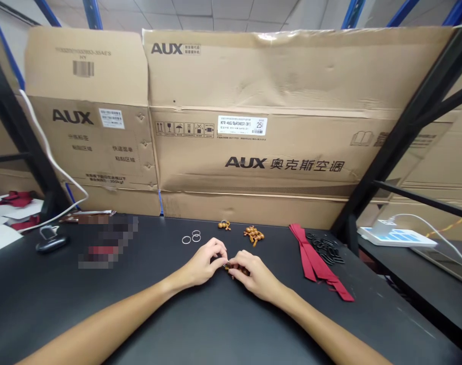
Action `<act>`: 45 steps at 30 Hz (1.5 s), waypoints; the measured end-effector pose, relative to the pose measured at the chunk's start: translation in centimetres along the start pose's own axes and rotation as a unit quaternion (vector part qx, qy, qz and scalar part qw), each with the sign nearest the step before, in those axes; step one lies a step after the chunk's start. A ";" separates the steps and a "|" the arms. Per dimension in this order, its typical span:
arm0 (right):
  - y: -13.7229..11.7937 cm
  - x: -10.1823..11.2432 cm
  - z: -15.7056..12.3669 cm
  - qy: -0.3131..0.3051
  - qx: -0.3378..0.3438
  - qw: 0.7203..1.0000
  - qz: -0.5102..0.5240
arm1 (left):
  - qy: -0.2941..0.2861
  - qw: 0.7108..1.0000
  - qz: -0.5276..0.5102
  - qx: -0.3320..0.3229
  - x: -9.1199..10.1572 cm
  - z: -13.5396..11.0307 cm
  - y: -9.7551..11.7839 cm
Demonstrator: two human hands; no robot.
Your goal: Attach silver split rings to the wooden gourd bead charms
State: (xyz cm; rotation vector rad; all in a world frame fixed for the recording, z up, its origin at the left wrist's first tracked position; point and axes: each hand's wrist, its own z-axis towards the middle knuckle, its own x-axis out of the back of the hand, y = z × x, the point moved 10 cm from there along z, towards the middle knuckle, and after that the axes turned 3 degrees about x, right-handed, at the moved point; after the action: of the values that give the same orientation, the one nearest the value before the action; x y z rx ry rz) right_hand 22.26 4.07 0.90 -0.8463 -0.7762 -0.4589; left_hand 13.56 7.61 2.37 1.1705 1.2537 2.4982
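Note:
My left hand (pixel 208 262) is closed in a pinch, thumb against fingers, at a small dark, shiny bit whose kind I cannot make out. Touching close beside it, my right hand (pixel 254 274) is closed around a small amber-brown charm (pixel 245 271), mostly hidden by the fingers. Beyond the hands lies a pile of similar brown charms (pixel 254 235). A brown charm with a metal ring (pixel 224 225) rests further back. Several loose silvery key rings (pixel 186 240) lie on the black table (pixel 170 324), left of that charm.
Red ribbon strips (pixel 318 258) and a heap of black oval clips (pixel 328 249) lie at the right. A dark clip-like object (pixel 52 242) and a blurred packet (pixel 105 241) are at the left. Cardboard (pixel 284 126) walls the back. A power strip (pixel 396 235) sits far right.

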 end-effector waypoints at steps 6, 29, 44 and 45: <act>-0.1 0.3 -0.1 0.034 0.015 0.999 -0.039 | -0.004 1.000 0.024 -0.020 -0.2 -0.2 0.2; -0.9 1.9 -0.7 0.018 0.057 0.990 -0.126 | -0.015 0.999 0.043 -0.002 -0.4 -0.2 0.0; -0.9 0.7 -0.6 0.000 0.090 0.988 -0.122 | -0.027 0.999 0.046 0.002 -0.5 -0.3 0.3; -0.9 0.7 -0.6 0.003 0.089 0.990 -0.113 | -0.029 0.998 0.046 0.005 -0.5 -0.3 0.3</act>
State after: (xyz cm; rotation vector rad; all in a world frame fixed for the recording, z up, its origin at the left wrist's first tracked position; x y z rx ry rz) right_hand 22.42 3.02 1.57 -0.5919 -0.8982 -0.5835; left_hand 13.77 6.98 2.17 1.3228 1.2259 2.5043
